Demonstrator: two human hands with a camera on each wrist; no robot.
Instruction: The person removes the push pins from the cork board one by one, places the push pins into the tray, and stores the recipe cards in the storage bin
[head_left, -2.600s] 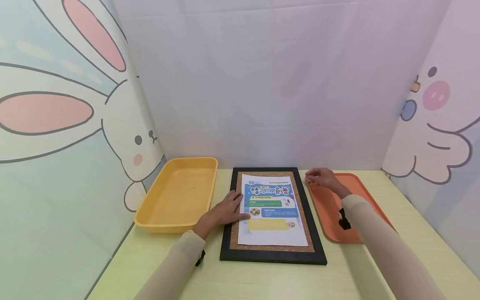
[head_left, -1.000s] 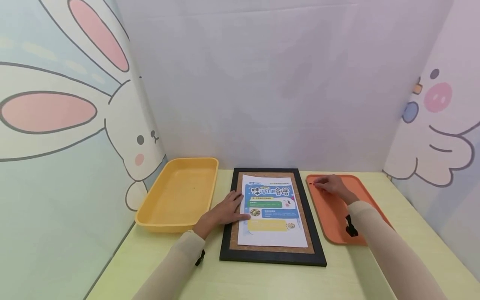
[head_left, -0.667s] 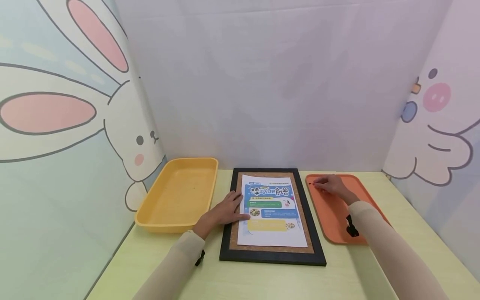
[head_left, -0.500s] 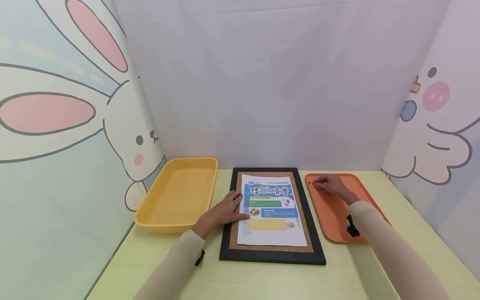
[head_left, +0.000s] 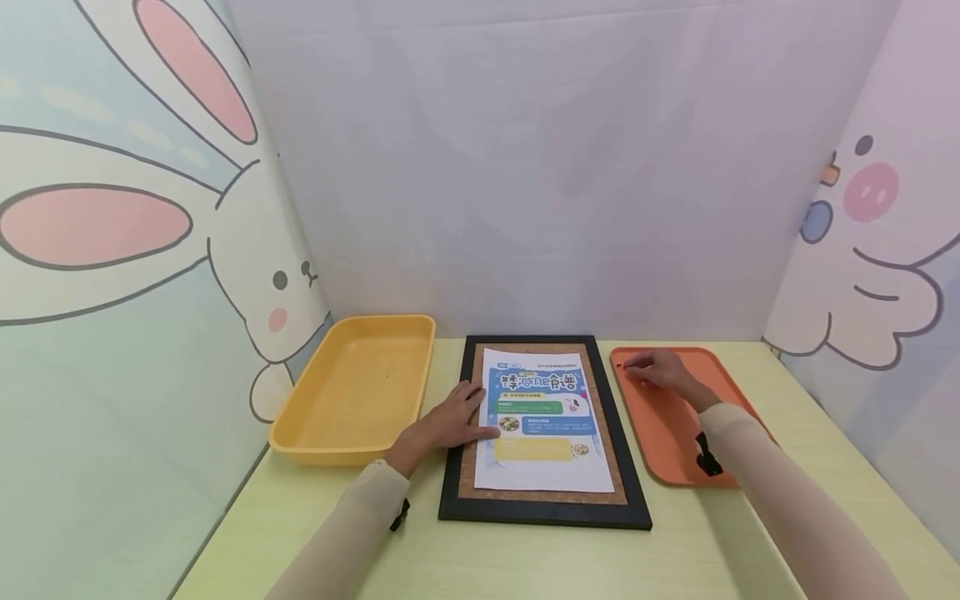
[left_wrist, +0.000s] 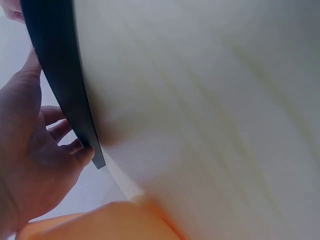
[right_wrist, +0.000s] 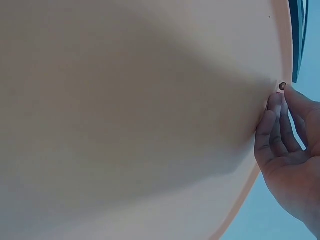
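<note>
While the person's left hand [head_left: 453,417] lies with spread fingers across the left side of a black-framed rectangular corkboard [head_left: 547,514], its thumb reaches onto the white printed paper sheet [head_left: 544,425] lying there. Farther off, at the far left corner of a shallow orange rectangular tray [head_left: 675,433], the right hand [head_left: 663,369] gathers its fingertips beside a small, round, dark piece [right_wrist: 282,86]; whether they pinch it, I cannot tell. Beyond stands a pale grey wall [head_left: 510,167].
</note>
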